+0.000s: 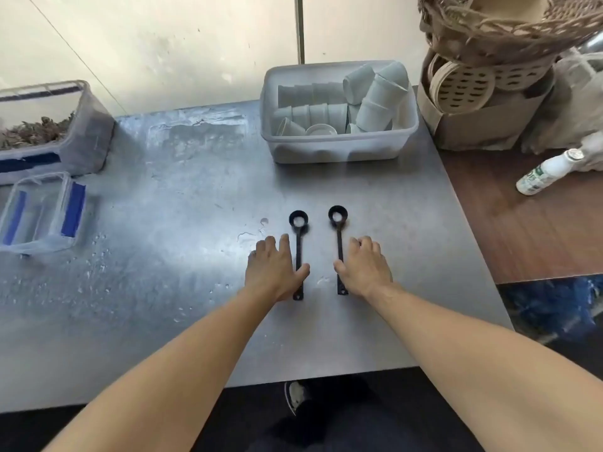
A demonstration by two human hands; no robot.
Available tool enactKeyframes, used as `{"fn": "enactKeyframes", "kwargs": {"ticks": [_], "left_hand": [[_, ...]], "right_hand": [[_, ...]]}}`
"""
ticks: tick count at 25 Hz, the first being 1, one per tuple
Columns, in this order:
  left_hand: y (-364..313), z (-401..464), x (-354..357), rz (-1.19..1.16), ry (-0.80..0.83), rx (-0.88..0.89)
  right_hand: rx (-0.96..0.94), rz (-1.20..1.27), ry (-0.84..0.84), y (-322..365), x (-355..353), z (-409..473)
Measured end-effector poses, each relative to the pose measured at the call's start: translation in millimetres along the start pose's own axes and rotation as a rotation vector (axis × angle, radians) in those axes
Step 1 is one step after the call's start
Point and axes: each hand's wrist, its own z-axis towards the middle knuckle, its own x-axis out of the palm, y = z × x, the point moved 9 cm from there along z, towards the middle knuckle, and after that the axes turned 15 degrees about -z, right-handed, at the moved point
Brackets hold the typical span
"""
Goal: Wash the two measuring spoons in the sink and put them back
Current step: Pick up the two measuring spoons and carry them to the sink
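Observation:
Two black long-handled measuring spoons lie side by side on the steel table (195,223), bowls pointing away from me. The left spoon (298,243) has a little white residue in its bowl, and so does the right spoon (338,230). My left hand (274,269) rests palm down just left of the left spoon, its thumb lying over the handle. My right hand (363,267) rests palm down just right of the right spoon, thumb touching its handle. Neither spoon is lifted. No sink is in view.
A clear tub of pale cups (339,115) stands behind the spoons. At the left are a box of dried leaves (49,128) and an empty blue-clipped container (39,210). Baskets (489,60) and a white bottle (545,172) sit on the right. Water drops dot the table.

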Motion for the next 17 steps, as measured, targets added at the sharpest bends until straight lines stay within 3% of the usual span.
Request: {"fn": "enactKeyframes", "kwargs": {"ticks": [6,17], "left_hand": [[4,25,23,-0.142,0.018,-0.065],[9,49,29,-0.338,-0.071,-0.199]], "right_hand": [[0.088,0.197,0.030,-4,18,23],[0.233,0.334,-0.019,-20,23,44]]}}
